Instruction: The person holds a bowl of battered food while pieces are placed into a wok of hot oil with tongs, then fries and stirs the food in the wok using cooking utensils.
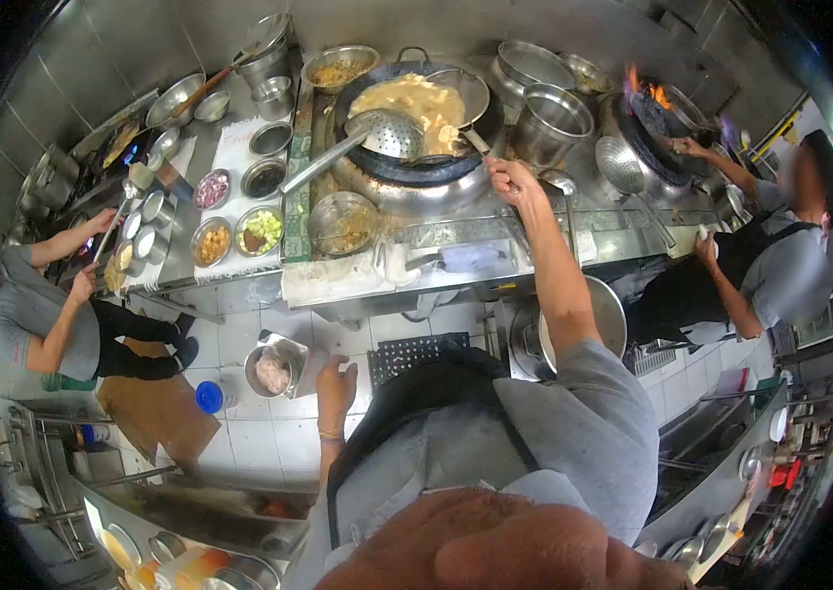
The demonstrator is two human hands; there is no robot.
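Note:
My right hand is closed around the handle of a round strainer, whose bowl rests at the right side of a large wok. Pale yellow, creamy food fills much of the wok. A perforated skimmer lies across the wok's near side, its long handle pointing down left, with no hand on it. My left hand hangs low by my side, fingers loosely curled and apart, with nothing visible in it. Near it, lower down, stands a metal bowl of pale pinkish food.
Several small bowls, one with chopped green vegetables, stand left of the wok. A steel pot is to its right. One person works at the left; another at a flaming wok on the right. A blue-lidded tub is on the floor.

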